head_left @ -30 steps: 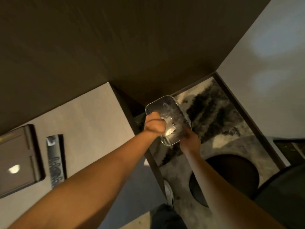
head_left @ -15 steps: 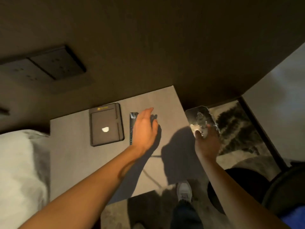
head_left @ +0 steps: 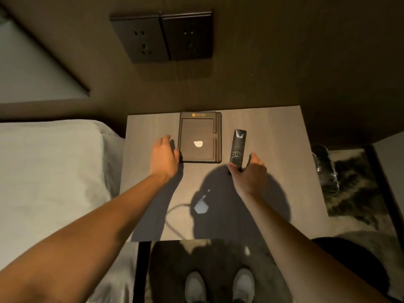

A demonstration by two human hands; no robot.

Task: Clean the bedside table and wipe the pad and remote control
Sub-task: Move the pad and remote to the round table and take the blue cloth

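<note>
Fingers [head_left: 232,166] of the right hand [head_left: 249,173] spread around the near end of the slim black remote control [head_left: 237,147], thumb at its left edge, other fingers at its right; a firm grip cannot be told. Left hand [head_left: 164,158] with fingers relaxed and nearly straight, tips at the left edge of the dark rectangular pad [head_left: 199,137], holding nothing. Pad and remote lie side by side, apart, toward the back of the grey wood-grain tabletop [head_left: 279,149]. Arm and head shadows fall across the near half of the tabletop. Dark brown wall behind, with a black double socket panel [head_left: 162,37]. White bed [head_left: 50,171] to the left. Mottled grey-and-black rug [head_left: 354,193] on the floor to the right. Two light shoes [head_left: 218,285] below the tabletop's near edge.
</note>
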